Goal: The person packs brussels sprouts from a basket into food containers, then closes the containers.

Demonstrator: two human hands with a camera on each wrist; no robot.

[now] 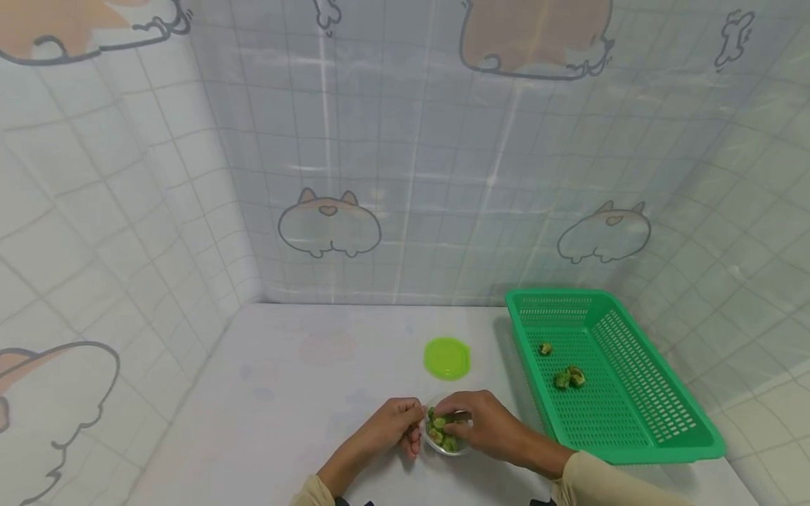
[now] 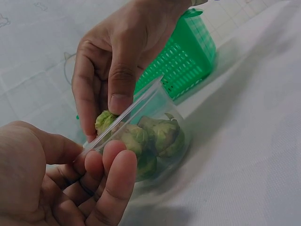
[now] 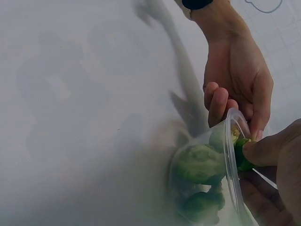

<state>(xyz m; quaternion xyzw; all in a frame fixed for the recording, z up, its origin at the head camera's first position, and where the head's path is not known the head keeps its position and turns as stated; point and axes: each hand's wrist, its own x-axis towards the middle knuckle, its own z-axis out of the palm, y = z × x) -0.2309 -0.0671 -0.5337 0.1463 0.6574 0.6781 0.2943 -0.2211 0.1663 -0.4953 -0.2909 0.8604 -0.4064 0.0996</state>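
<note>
A clear plastic tub [image 2: 162, 101] stands on the white table with several Brussels sprouts [image 2: 162, 136] inside, seen through its wall. My left hand [image 1: 394, 427] pinches the tub's rim on its left side, between thumb and fingers. From the right, my right hand [image 1: 486, 425] reaches over the mouth of the tub. Its thumb and fingers hold a Brussels sprout [image 3: 243, 154] right at the rim, partly inside; in the left wrist view this sprout shows below the thumb. Part of the tub's rim is hidden behind the right hand in the head view.
At the right stands a green perforated basket [image 1: 607, 425], with a small sprout [image 1: 545, 348] and two more sprouts [image 1: 562, 380] lying in it. A lime-green round lid [image 1: 447, 358] lies behind the tub. Patterned white sheets [image 1: 392, 267] enclose the table's back and sides.
</note>
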